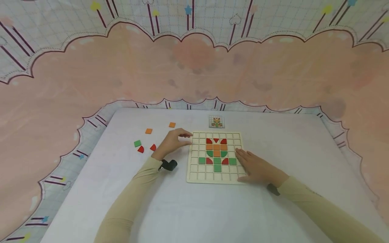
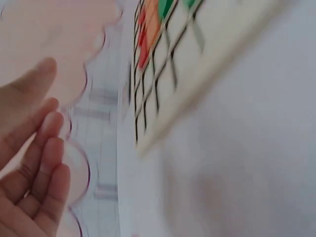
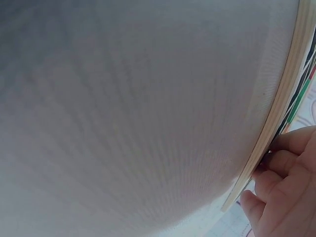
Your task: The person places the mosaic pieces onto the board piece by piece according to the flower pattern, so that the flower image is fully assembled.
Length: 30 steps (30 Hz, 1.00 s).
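Observation:
A pale wooden grid board (image 1: 194, 177) lies on the white table, with red, orange and green tiles forming a flower pattern in its cells. At its upper left edge is my left hand (image 1: 172, 141), thumb and fingers apart and nothing between them; the left wrist view shows the fingers (image 2: 52, 158) loosely bent beside the board (image 2: 217, 74). My right hand (image 1: 258, 167) rests along the right edge, fingers extended onto the border. In the right wrist view, fingertips (image 3: 291, 140) touch the board's side (image 3: 276, 108).
A small pattern card (image 1: 216, 122) lies behind the board. To the left are loose tiles: an orange square (image 1: 148, 131), another orange square (image 1: 172, 125), a green square (image 1: 137, 143), a red quarter-round piece (image 1: 141, 149) and a second red piece (image 1: 153, 147) beside my left wrist.

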Motion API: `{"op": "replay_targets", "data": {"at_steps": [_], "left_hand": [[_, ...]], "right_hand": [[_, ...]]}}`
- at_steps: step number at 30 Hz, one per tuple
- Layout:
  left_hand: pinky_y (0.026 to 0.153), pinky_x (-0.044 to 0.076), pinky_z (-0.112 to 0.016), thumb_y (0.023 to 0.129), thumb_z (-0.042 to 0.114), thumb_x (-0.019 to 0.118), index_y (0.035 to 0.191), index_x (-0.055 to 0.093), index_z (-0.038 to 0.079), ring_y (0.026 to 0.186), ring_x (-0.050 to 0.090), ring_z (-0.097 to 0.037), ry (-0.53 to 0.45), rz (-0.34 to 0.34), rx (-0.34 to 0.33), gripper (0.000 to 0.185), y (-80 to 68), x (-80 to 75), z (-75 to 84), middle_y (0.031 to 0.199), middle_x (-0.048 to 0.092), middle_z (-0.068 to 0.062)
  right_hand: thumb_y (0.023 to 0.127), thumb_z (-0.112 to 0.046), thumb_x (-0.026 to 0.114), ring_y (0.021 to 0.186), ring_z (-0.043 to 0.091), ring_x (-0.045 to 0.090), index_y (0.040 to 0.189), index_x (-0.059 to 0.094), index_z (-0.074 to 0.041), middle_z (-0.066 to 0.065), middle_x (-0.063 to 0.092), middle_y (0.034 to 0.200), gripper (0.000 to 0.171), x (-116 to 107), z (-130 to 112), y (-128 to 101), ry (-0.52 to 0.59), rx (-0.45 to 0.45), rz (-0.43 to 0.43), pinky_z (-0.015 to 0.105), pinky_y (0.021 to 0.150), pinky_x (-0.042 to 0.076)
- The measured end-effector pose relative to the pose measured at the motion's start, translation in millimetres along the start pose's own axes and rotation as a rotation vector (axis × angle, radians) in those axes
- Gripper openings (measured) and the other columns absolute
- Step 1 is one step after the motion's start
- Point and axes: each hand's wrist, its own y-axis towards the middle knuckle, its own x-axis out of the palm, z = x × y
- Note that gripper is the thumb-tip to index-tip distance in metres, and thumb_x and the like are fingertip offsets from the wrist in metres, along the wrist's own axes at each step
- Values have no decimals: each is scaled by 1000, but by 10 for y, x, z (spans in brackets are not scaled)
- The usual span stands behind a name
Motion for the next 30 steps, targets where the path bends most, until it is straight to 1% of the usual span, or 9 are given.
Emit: {"op": "replay_targets", "data": {"at_steps": [3, 5, 7, 9, 12, 15, 18, 23, 30], "left_hand": [[96, 48, -42, 79, 16, 75, 113, 66, 5, 103, 60, -28, 13, 35, -27, 37, 75, -214, -179, 110, 66, -13], [98, 47, -43, 80, 15, 75, 116, 64, 5, 106, 59, -30, -2, 43, -56, 40, 129, -321, -302, 114, 65, -15], [100, 45, -43, 80, 15, 74, 121, 62, 4, 110, 57, -31, -20, 36, -105, 44, 184, -404, -418, 120, 63, -16], [102, 43, -43, 81, 14, 73, 125, 58, 4, 115, 55, -32, -41, 29, -154, 47, 235, -459, -526, 125, 59, -17], [104, 41, -44, 83, 13, 71, 129, 54, 4, 120, 51, -34, -63, 19, -226, 50, 305, -491, -693, 132, 53, -17], [105, 39, -44, 83, 11, 70, 131, 53, 3, 123, 49, -35, -64, 16, -259, 51, 357, -495, -819, 135, 51, -19], [106, 39, -44, 83, 8, 69, 131, 52, 2, 123, 49, -35, -37, 12, -266, 51, 400, -481, -883, 134, 52, -20], [105, 39, -44, 85, 2, 65, 130, 52, -1, 121, 50, -34, -23, -5, -263, 47, 445, -455, -909, 129, 55, -22], [101, 43, -42, 86, 1, 62, 125, 57, -1, 113, 54, -31, -6, -6, -290, 39, 445, -409, -942, 125, 59, -20]], "right_hand": [[83, -64, 53, 146, 29, 14, 149, 16, -2, 13, 13, 158, 98, -5, 6, -6, 8, 7, -6, 46, 117, 20], [83, -65, 52, 146, 29, 14, 150, 16, -2, 13, 12, 158, 98, -7, 8, -9, 0, 7, -7, 46, 117, 20], [84, -64, 53, 146, 29, 14, 149, 16, -2, 13, 13, 158, 98, -9, 8, -10, -2, 5, -5, 46, 117, 20], [84, -64, 53, 146, 29, 14, 149, 17, -2, 14, 13, 158, 97, -12, 5, -12, -7, 3, -3, 46, 117, 21], [84, -64, 52, 146, 29, 14, 149, 17, -2, 13, 13, 158, 97, -10, 0, -14, -7, 4, -1, 46, 117, 21], [84, -65, 52, 146, 29, 14, 150, 17, -2, 13, 13, 158, 98, -12, -9, -12, -2, 2, -1, 47, 116, 21], [84, -65, 51, 146, 29, 14, 150, 16, -2, 13, 13, 158, 98, -20, -13, -14, -2, -1, 3, 46, 117, 21], [84, -64, 52, 146, 29, 15, 150, 16, -2, 13, 13, 158, 97, -16, -7, -22, -6, -4, 10, 46, 117, 21], [84, -65, 51, 146, 29, 15, 149, 17, -2, 13, 13, 158, 97, -6, 6, -27, -15, -7, 16, 45, 116, 22]]}}
